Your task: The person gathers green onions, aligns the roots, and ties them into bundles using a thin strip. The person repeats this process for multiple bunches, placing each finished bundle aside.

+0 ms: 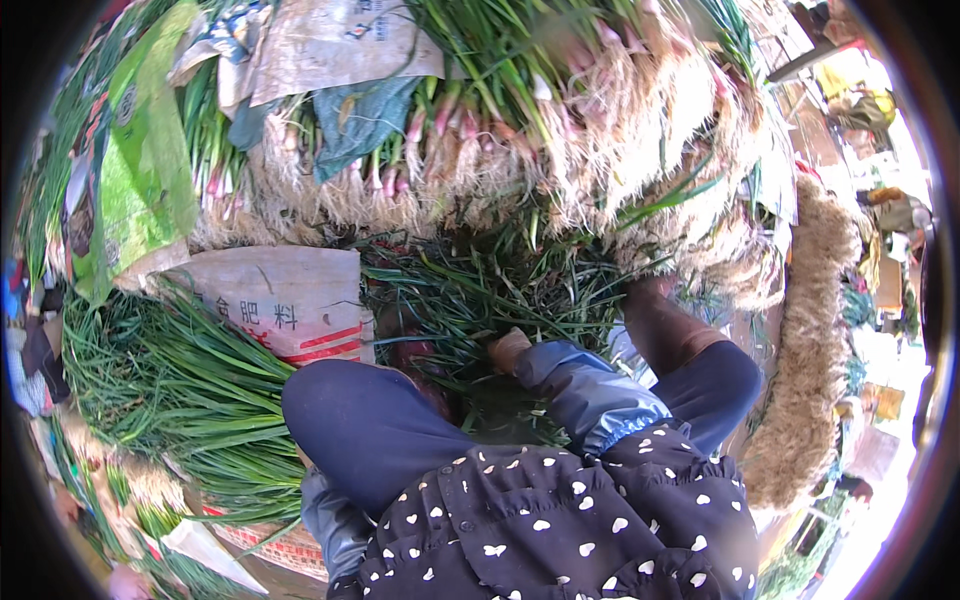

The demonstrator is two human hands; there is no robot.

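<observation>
Between the knees, my right hand point(509, 349) reaches down among loose green leaves point(480, 292); its fingers are partly hidden, so what it holds cannot be told. My left arm hangs at the left hip, with only a bit of the hand point(304, 457) showing beside the thigh, near a pile of long green leafy stalks point(217, 405). Ahead lies a big stack of green garlic or similar plants with pink-white bulbs and long pale roots point(555, 150). A printed woven sack point(300, 292) lies between the stalks and the stack.
More woven sacking point(337, 52), blue-green mesh point(364, 120) and a green sack point(142, 165) cover parts of the stack. At right stands a long row of pale roots point(806, 352). Other people are partly visible at the far left edge, beside further heaps of plants.
</observation>
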